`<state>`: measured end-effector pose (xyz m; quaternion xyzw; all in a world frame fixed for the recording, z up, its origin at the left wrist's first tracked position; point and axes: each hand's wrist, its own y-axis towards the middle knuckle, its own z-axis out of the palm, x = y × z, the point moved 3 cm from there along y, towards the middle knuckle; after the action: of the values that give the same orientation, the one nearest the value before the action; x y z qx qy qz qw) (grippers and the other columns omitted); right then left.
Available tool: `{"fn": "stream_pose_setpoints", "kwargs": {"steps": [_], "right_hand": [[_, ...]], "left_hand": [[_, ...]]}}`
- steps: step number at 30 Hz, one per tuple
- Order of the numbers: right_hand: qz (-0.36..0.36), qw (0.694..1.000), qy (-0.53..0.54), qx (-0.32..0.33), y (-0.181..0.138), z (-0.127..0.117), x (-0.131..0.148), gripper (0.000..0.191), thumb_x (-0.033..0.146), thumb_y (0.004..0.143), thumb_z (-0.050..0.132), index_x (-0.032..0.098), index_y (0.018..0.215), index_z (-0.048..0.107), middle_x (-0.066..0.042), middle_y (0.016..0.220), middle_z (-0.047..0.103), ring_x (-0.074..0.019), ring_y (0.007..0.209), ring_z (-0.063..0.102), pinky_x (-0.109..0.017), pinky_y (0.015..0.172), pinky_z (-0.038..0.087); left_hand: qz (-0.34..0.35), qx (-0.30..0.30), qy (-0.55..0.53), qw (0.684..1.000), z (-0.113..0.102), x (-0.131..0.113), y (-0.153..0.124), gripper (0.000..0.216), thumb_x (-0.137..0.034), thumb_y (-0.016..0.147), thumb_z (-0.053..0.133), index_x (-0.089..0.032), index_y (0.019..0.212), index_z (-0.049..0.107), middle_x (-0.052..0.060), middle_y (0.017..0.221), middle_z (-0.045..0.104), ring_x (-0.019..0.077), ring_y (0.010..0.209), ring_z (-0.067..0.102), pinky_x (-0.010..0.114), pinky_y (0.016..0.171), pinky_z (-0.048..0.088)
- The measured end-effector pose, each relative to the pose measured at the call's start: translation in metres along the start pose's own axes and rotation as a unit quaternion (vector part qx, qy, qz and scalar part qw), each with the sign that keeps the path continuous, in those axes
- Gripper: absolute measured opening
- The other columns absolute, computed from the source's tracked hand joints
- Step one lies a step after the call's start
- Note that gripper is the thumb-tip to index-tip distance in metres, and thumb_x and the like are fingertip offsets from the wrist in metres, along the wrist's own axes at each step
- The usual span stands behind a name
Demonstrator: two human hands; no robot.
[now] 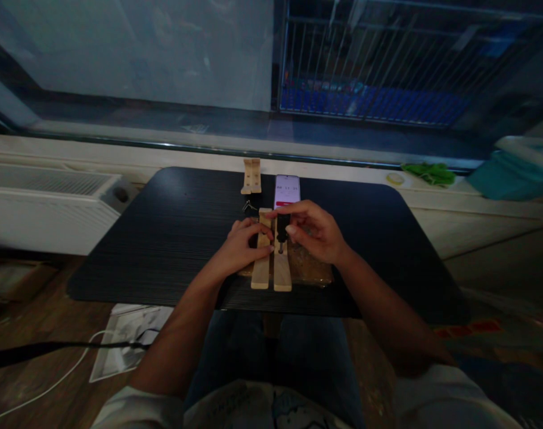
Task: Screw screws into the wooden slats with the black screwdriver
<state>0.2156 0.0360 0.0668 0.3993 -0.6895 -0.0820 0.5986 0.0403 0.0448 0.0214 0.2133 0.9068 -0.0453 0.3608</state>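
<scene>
Two pale wooden slats (271,267) lie side by side, lengthwise, on the black table (164,238) in front of me. My left hand (241,245) rests on the left slat, fingers pressed down on it. My right hand (313,229) is closed in a pinch round a short black-handled tool (282,229), held upright with its tip on the right slat. A clear plastic bag (309,269) lies under the slats and my right hand.
A lit phone (287,190) lies just beyond the slats. Another pair of wooden pieces (252,176) sits at the table's far edge, with small dark metal parts (248,207) near it. A radiator (43,202) stands left; a teal bin (512,176) is at right.
</scene>
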Motion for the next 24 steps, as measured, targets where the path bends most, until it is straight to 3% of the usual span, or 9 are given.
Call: {"fn": "stream_pose_setpoints", "kwargs": {"steps": [6, 14, 20, 24], "right_hand": [[0.060, 0.996, 0.061, 0.018, -0.0008, 0.0014, -0.0034, 0.028, 0.033, 0.090, 0.058, 0.022, 0.116, 0.055, 0.001, 0.084, 0.065, -0.0048, 0.052, 0.050, -0.019, 0.046, 0.041], [0.045, 0.998, -0.003, -0.035, 0.0009, -0.0017, -0.0052, 0.030, 0.037, 0.081, 0.070, 0.024, 0.106, 0.062, 0.005, 0.071, 0.059, -0.0067, 0.052, 0.047, -0.022, 0.048, 0.039], [0.034, 0.998, -0.017, -0.058, 0.0011, -0.0017, -0.0058, 0.031, 0.036, 0.078, 0.074, 0.026, 0.104, 0.062, 0.005, 0.078, 0.058, -0.0065, 0.053, 0.046, -0.022, 0.048, 0.039], [0.019, 0.996, -0.041, -0.072, 0.0018, -0.0020, -0.0039, 0.029, 0.039, 0.077, 0.074, 0.027, 0.101, 0.063, 0.006, 0.072, 0.053, -0.0075, 0.053, 0.043, -0.023, 0.047, 0.037]], "left_hand": [[-0.006, -0.007, -0.001, 1.000, 0.0017, 0.0018, 0.0003, 0.019, -0.031, 0.076, 0.068, -0.023, 0.093, 0.069, 0.004, 0.101, 0.055, 0.0279, 0.104, 0.046, 0.047, 0.100, 0.036], [-0.005, -0.009, -0.002, 1.000, 0.0003, -0.0010, -0.0003, 0.020, -0.030, 0.076, 0.068, -0.023, 0.094, 0.069, 0.003, 0.100, 0.055, 0.0271, 0.104, 0.046, 0.046, 0.099, 0.037], [-0.010, -0.003, -0.002, 1.000, 0.0008, -0.0001, -0.0003, 0.021, -0.032, 0.077, 0.067, -0.023, 0.095, 0.069, 0.004, 0.099, 0.053, 0.0273, 0.104, 0.046, 0.045, 0.098, 0.038], [-0.012, -0.001, -0.002, 1.000, -0.0002, -0.0026, -0.0006, 0.021, -0.030, 0.077, 0.067, -0.021, 0.096, 0.070, 0.005, 0.100, 0.053, 0.0277, 0.105, 0.046, 0.045, 0.098, 0.037]]}}
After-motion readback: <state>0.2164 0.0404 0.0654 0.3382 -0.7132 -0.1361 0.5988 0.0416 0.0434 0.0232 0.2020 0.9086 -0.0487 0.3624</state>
